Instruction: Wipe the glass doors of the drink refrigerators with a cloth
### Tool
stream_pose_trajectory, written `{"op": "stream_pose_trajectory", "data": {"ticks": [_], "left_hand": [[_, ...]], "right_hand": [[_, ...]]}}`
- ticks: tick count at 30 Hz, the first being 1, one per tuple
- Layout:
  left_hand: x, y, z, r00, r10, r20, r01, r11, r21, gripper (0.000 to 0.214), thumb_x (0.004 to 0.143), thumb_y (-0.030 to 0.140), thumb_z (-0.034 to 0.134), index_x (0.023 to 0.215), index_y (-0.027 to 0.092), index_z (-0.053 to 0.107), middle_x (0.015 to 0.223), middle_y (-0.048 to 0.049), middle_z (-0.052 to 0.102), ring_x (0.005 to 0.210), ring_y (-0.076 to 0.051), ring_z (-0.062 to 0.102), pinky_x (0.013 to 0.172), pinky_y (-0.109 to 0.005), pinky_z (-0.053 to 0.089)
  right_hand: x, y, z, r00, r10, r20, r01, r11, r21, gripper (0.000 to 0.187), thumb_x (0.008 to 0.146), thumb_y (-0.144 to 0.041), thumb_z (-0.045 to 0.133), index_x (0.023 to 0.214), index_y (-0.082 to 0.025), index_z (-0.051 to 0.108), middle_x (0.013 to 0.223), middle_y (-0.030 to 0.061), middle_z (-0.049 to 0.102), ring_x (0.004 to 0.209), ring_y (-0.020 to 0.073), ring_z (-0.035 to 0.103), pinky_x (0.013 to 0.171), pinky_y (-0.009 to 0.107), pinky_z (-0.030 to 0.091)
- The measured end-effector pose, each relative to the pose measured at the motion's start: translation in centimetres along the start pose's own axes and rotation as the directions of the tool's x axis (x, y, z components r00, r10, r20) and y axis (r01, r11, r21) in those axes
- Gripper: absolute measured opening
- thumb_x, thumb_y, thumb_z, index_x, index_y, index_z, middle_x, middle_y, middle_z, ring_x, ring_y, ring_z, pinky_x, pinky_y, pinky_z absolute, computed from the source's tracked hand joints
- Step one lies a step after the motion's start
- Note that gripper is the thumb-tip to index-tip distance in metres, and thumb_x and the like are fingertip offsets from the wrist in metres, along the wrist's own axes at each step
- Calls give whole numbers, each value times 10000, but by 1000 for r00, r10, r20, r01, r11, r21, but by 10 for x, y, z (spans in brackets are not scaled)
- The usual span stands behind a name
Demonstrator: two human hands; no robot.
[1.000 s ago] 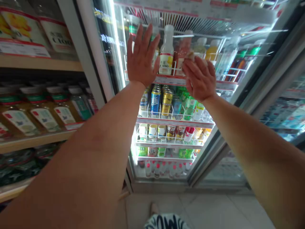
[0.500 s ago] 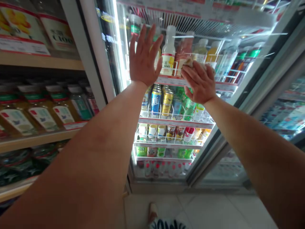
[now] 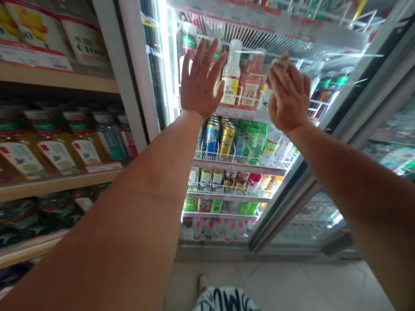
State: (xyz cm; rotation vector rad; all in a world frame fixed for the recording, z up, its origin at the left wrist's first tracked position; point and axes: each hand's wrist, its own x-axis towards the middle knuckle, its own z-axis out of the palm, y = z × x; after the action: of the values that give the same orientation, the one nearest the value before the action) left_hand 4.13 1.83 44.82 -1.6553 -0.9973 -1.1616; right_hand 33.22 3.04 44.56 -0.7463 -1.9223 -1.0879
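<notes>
My left hand [image 3: 201,82] lies flat with fingers spread against the glass door of a lit drinks fridge [image 3: 238,163]. Bottles stand behind it, among them a white-capped bottle [image 3: 231,73] just right of my fingers. My right hand [image 3: 288,95] is pressed to the glass further right, fingers bent over a crumpled beige cloth [image 3: 282,60]. Only a small part of the cloth shows above the fingertips; the rest is hidden under the hand. A pink bottle [image 3: 251,84] stands behind the glass between my hands.
Wooden shelves [image 3: 58,183] with several juice bottles [image 3: 56,149] stand at the left. A metal door frame [image 3: 292,207] runs along the right of the glass, with another fridge door beyond it. Cans [image 3: 212,136] fill a lower fridge shelf. Below lies the tiled floor [image 3: 285,285].
My right hand has slid right and slightly up across the glass with the cloth. My left hand keeps its spread pose on the door. The view has shifted slightly.
</notes>
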Motion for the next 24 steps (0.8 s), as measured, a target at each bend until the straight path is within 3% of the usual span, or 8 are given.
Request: {"op": "stream_pose_trajectory", "data": {"ticks": [2, 4, 6, 10, 14, 18, 21, 24], "left_hand": [[0, 2, -3, 1000, -3, 12, 3, 1000, 25, 666, 980, 277, 505, 1626, 243, 348, 1727, 24, 201, 1618, -213, 59, 1334, -549, 25], [0, 2, -6, 1000, -21, 20, 20, 999, 29, 661, 970, 306, 480, 1622, 294, 374, 1716, 46, 227, 1619, -207, 87, 1340, -508, 41], [0, 2, -7, 1000, -22, 12, 22, 1000, 6, 646, 982, 372, 445, 1623, 354, 367, 1707, 83, 234, 1617, -186, 91, 1344, -469, 37], [-4, 3, -9, 995, 90, -42, -90, 996, -7, 701, 1010, 481, 409, 1660, 241, 305, 1736, 9, 146, 1622, -236, 45, 1342, -508, 52], [-7, 5, -10, 978, 208, 31, -209, 978, 19, 719, 1005, 551, 448, 1648, 256, 320, 1734, -5, 167, 1621, -243, 60, 1344, -482, 82], [-7, 5, -11, 981, 182, 64, -184, 983, 21, 641, 1035, 466, 394, 1614, 191, 377, 1696, -41, 298, 1601, -213, 193, 1348, -457, 125], [-8, 5, -12, 985, 165, 47, -166, 985, 34, 620, 1030, 404, 392, 1607, 177, 390, 1685, -46, 328, 1591, -211, 228, 1346, -446, 172], [-10, 6, -14, 990, 144, 4, -144, 988, 48, 645, 990, 344, 426, 1620, 219, 371, 1693, 2, 305, 1599, -188, 197, 1342, -412, 211]], "right_hand": [[-10, -7, 5, 995, -81, 61, 79, 997, 25, 603, 1023, -330, 384, 1621, -263, 350, 1650, 11, 379, 1566, 309, 274, 1275, 625, 209], [-17, -14, 9, 947, -258, 192, 243, 965, 100, 607, 1011, -319, 405, 1616, -298, 358, 1629, -12, 414, 1561, 285, 299, 1292, 589, 209], [-17, -21, 9, 915, -328, 236, 299, 942, 149, 588, 1023, -307, 386, 1610, -301, 368, 1631, -23, 411, 1559, 258, 308, 1304, 548, 214], [7, -48, 9, 996, -45, 77, 34, 991, 131, 611, 1054, -284, 279, 1663, -282, 227, 1695, -16, 269, 1594, 222, 225, 1305, 517, 257], [47, -100, 29, 957, 268, -112, -228, 932, 280, 673, 1083, -310, 138, 1580, -313, -315, 1730, -7, 130, 1614, 185, 128, 1300, 524, 297], [75, -136, 38, 953, 292, -82, -234, 880, 413, 683, 1097, -396, 52, 1342, -263, -571, 1727, 28, 148, 1599, 144, 184, 1293, 504, 336], [65, -120, 15, 994, 111, 4, -107, 947, 303, 697, 1096, -467, 96, 1522, -262, -416, 1739, -21, 60, 1608, 115, 114, 1314, 398, 307], [30, -64, -15, 993, -75, 92, 60, 986, 154, 646, 1092, -472, 189, 1685, -268, 36, 1727, -9, 151, 1611, 182, 143, 1337, 475, 211]]}}
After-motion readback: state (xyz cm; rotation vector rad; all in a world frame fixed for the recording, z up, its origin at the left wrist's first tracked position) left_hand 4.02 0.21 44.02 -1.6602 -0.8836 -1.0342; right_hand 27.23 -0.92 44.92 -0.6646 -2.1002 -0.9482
